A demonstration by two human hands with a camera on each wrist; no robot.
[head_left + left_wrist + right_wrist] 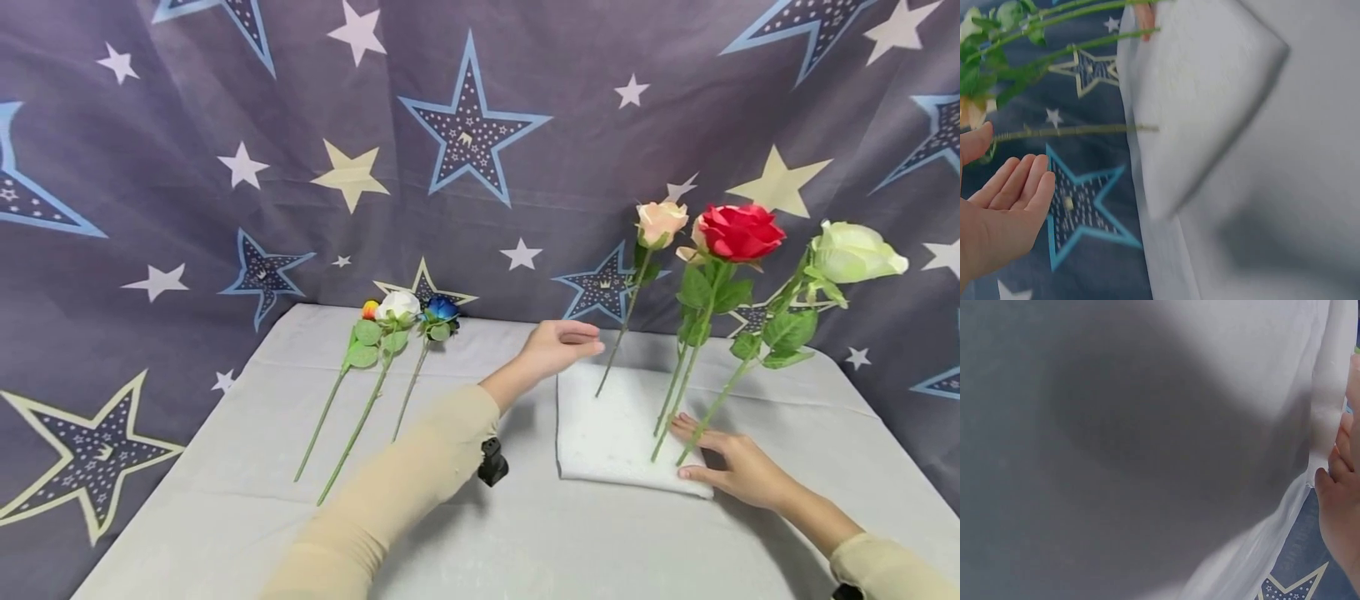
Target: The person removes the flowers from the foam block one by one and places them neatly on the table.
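Observation:
Several artificial roses stand upright in a white foam pad [622, 442] on the table. Among them are a peach rose [662, 223], a red rose [738, 233] and a pale green rose [855, 252] that leans right. My left hand [553, 350] is beside the peach rose's thin stem [1085, 131], fingers extended, thumb apart, nothing held. At the pad's right edge rests my right hand [738, 467], its fingers laid along the side near the stems; in the right wrist view this hand [1341, 481] shows only partly, against the white edge.
On the left of the table lie a white rose [399, 307], a blue rose [441, 310] and a small orange-yellow flower [371, 310], stems toward the front. A star-patterned curtain [465, 208] hangs behind the grey-white tabletop [547, 533].

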